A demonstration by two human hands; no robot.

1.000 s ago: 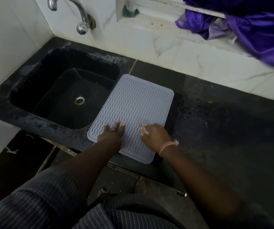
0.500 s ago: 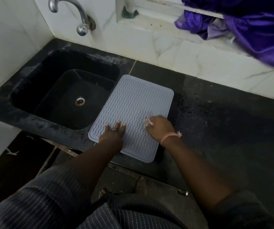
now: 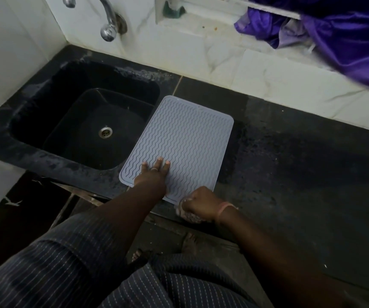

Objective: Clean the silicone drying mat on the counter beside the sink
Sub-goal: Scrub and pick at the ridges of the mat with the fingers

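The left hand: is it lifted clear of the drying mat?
No, the left hand lies flat on the drying mat, fingers spread across its near left part.

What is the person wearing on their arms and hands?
The left hand has a thin silver ring on one finger. The right hand has a pink band round its wrist. The forearms are bare. A dark sleeve with thin pale stripes covers the upper left arm. White foam or cloth shows at the right hand's fingers; I cannot tell which.
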